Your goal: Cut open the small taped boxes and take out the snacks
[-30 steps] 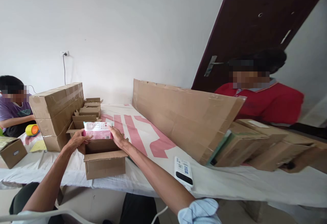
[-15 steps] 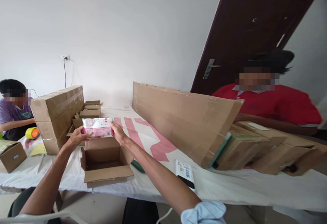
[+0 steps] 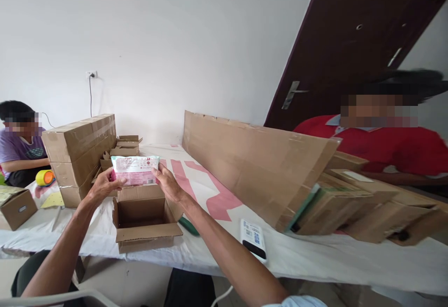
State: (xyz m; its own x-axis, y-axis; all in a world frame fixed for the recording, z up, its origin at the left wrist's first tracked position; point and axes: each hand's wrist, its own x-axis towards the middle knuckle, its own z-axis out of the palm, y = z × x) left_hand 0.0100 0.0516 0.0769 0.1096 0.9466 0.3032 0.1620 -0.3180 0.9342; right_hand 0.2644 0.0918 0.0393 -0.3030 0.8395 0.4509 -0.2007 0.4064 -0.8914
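Observation:
Above an open cardboard box (image 3: 149, 234) I hold up a soft pink-and-white plastic pack (image 3: 135, 169), which looks like a pack of wet wipes. Its printed side with a barcode faces me. My left hand (image 3: 105, 183) grips the left end, thumb on the front. At the right end my right hand (image 3: 168, 183) pinches it the same way. The flaps of the box stand apart, and what I can see of its inside is bare cardboard. A green object (image 3: 189, 226) lies beside the box, partly hidden by my right forearm.
Stacked cartons (image 3: 80, 157) stand on the left, with small open boxes (image 3: 126, 146) behind. A tall cardboard panel (image 3: 255, 164) divides the table from more boxes (image 3: 332, 202). A white device (image 3: 252, 239) lies at right. One person (image 3: 23, 146) sits left, another (image 3: 378, 146) right.
The pack has come up slightly and its printed face shows more fully, still in both hands. The person in red has shifted to the right in view.

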